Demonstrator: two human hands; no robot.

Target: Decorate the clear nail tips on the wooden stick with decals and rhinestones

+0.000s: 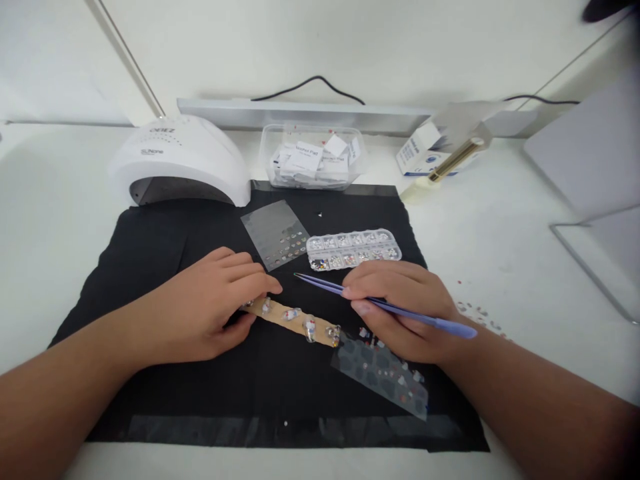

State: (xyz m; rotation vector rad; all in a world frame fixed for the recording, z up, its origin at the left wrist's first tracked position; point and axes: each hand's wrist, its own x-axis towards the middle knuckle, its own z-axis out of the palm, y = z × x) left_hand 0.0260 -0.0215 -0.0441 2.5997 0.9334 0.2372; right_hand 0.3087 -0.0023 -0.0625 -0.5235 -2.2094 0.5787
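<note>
My left hand (215, 307) has its thumb and fingers closed around the left end of a tan strip (280, 320). Several decorated false nails (309, 328) sit in a row along the strip, and those under my fingers are partly hidden. Purple tweezers (400, 310) are gripped in my right hand (405, 307). Their points hover above the black mat, between the strip and a clear rhinestone case (354, 249). Whether the points hold anything is too small to make out. A clear sticker sheet (383, 377) lies below my right hand, close to the strip's right end.
A white nail lamp (180, 160) stands at the back left. Behind the black mat (200, 393) is a clear tub (313, 157) of alcohol pads. Another sticker sheet (275, 233) lies near the case. A gold-capped bottle (440, 170) and a white box (425, 150) occupy the back right.
</note>
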